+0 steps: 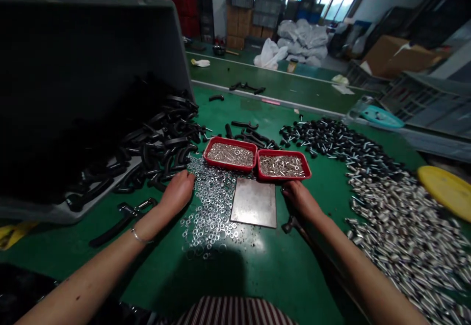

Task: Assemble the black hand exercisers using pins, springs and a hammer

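Note:
My left hand (179, 188) is closed at the edge of the loose metal washers (211, 202), beside a heap of black plastic handles (176, 143). Whatever its fingers hold, if anything, is hidden. My right hand (300, 198) is closed too, just below the right red tray (310, 173) of small metal pins; something small and dark at its fingertips is too unclear to name. A hammer (292, 224) lies under my right wrist. Between the hands is a square metal plate (253, 202). The left red tray (206, 155) contains tiny metal parts.
A large grey bin (180, 35) lies tipped at the left, spilling handles. One handle with a metal fitting (117, 224) lies near my left forearm. Black-headed bolts (331, 138) and metal sleeves (405, 231) are piled at the right, by a yellow lid (447, 190). A green conveyor (228, 72) runs behind.

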`<state>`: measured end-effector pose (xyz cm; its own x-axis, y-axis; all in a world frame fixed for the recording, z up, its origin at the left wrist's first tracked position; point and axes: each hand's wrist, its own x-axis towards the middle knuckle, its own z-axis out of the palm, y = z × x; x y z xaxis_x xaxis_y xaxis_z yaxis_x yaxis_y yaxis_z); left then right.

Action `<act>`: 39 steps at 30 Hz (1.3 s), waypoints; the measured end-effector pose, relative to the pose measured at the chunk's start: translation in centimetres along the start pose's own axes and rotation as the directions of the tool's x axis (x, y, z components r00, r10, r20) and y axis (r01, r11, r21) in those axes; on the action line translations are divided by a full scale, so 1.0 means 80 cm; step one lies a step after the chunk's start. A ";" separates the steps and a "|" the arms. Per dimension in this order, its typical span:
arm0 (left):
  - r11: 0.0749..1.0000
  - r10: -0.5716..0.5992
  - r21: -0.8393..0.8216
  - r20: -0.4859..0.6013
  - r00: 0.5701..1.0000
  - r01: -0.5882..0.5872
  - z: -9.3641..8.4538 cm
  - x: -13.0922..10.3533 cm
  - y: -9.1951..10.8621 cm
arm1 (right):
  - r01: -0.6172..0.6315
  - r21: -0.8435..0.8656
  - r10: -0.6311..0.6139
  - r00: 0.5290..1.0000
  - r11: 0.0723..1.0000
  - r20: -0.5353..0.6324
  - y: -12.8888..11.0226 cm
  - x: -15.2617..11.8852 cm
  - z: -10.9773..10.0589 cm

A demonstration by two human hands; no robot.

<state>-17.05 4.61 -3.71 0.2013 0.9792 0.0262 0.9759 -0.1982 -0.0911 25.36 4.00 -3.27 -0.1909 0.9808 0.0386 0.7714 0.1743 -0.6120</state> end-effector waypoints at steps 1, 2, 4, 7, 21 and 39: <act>1.000 0.008 -0.002 -0.003 1.000 -0.008 0.001 -0.001 0.002 | -0.009 0.025 0.009 1.000 1.000 0.003 0.000 0.000 0.000; 1.000 0.006 -0.015 -0.007 1.000 -0.006 0.001 -0.001 0.005 | -0.033 0.081 0.032 0.999 0.996 0.015 -0.002 0.000 0.000; 0.996 -0.013 -0.087 -0.008 1.000 0.012 0.002 0.001 0.008 | -0.120 0.329 0.107 0.993 0.937 0.055 -0.011 -0.004 0.001; 0.974 -0.033 -0.224 0.003 0.999 0.033 0.004 0.005 0.009 | -0.226 0.756 0.203 0.971 0.614 0.126 -0.029 -0.016 0.005; 0.929 -0.039 -0.367 0.059 0.998 0.058 -0.004 -0.024 0.006 | -0.255 0.953 0.248 0.946 0.164 0.211 -0.081 -0.074 0.033; -0.141 0.128 -0.971 0.173 0.976 0.191 -0.077 -0.063 0.237 | -0.277 0.955 -0.018 0.960 0.106 0.280 -0.092 -0.114 0.023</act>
<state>0.93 -4.33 0.55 0.3072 0.9383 -0.1586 -0.0173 0.1722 0.9849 20.31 -6.40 -0.60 -0.3673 0.9138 -0.1733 -0.4450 -0.3363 -0.8300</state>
